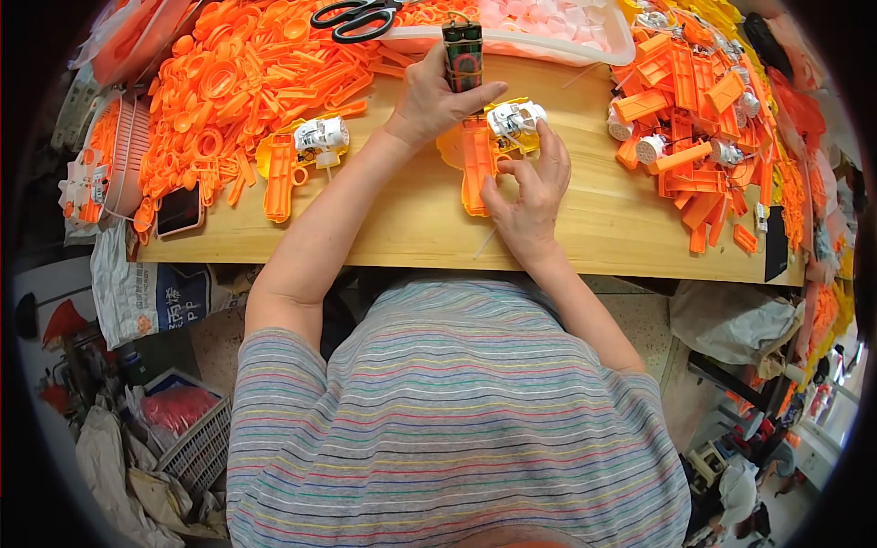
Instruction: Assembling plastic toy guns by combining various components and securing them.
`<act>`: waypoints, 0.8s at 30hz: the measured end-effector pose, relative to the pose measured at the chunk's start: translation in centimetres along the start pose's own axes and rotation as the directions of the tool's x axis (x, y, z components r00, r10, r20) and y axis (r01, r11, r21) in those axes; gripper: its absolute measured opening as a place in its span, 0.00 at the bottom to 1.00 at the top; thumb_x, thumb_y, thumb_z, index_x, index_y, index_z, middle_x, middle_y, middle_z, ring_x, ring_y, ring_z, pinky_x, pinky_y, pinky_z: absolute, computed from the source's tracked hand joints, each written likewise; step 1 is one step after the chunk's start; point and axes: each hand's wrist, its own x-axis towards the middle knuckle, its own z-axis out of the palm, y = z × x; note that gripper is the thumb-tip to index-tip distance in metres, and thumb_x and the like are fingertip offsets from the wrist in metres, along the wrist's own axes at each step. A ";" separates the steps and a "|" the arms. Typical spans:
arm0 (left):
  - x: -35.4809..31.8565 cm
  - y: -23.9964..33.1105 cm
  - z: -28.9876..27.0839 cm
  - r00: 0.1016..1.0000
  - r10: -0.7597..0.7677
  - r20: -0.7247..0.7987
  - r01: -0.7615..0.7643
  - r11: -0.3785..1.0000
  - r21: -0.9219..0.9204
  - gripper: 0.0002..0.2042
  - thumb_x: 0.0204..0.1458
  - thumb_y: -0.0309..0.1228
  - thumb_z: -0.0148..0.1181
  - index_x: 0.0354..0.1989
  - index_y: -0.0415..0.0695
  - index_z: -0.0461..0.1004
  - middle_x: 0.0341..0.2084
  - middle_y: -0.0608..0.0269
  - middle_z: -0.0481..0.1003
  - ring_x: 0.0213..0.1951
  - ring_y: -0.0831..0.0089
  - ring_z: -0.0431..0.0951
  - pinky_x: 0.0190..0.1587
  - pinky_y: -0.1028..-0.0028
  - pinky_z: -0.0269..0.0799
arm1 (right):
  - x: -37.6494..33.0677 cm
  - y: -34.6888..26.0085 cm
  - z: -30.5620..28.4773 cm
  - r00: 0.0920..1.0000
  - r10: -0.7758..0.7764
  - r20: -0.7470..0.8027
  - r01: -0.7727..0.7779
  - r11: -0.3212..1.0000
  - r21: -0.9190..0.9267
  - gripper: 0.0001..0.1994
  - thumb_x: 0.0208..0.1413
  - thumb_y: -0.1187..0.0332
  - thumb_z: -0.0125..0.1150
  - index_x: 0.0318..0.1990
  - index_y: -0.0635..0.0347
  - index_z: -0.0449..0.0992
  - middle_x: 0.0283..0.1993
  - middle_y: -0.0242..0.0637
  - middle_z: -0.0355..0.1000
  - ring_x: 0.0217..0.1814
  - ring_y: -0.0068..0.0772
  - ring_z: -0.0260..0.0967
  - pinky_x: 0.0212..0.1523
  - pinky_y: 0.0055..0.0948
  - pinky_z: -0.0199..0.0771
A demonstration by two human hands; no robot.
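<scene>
In my left hand (431, 102) is a dark block (464, 57), green and black with a round reddish patch and wires on top; it looks like a battery pack. My thumb points right across its lower end. Just below lies an orange and yellow toy shell half (476, 169), its long hollow handle toward me. A white motor unit (514, 119) sits in its yellow part. My right hand (533, 187) is curled at the shell's right side, thumb against the handle and upper fingers beside the motor unit. A similar toy shell half (280, 178) with a white motor unit (322, 135) lies to the left.
Orange plastic parts (247, 87) are heaped at the left. Black-handled scissors (358, 18) lie near a white tray (512, 41) of pale pieces at the back. More orange parts with motors (681, 119) pile up at the right. A phone (180, 211) rests by the left edge.
</scene>
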 end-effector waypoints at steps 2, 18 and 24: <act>-0.1 -0.4 0.1 0.999 0.032 -0.019 -0.032 0.999 0.004 0.22 0.42 0.40 0.76 0.35 0.42 0.68 0.18 0.69 0.71 0.20 0.81 0.69 0.25 0.75 0.70 | -0.1 0.1 0.1 1.000 -0.004 -0.002 0.004 1.000 0.005 0.09 0.39 0.72 0.68 0.29 0.60 0.75 0.69 0.54 0.55 0.70 0.58 0.50 0.67 0.50 0.50; -0.8 -0.2 0.0 0.997 0.028 -0.067 -0.029 1.000 -0.006 0.20 0.45 0.39 0.73 0.33 0.43 0.67 0.18 0.68 0.73 0.21 0.80 0.74 0.26 0.75 0.72 | 0.0 -0.1 0.4 1.000 0.015 -0.004 -0.015 1.000 -0.015 0.08 0.39 0.73 0.67 0.27 0.61 0.73 0.69 0.54 0.56 0.70 0.59 0.50 0.67 0.51 0.50; -0.2 0.7 0.0 0.999 0.023 -0.032 -0.025 0.998 -0.060 0.20 0.45 0.38 0.74 0.34 0.43 0.67 0.18 0.69 0.73 0.21 0.82 0.73 0.26 0.76 0.72 | -0.2 0.2 0.6 1.000 -0.001 -0.013 0.000 1.000 -0.026 0.08 0.39 0.72 0.68 0.27 0.59 0.73 0.68 0.53 0.59 0.71 0.57 0.51 0.67 0.53 0.48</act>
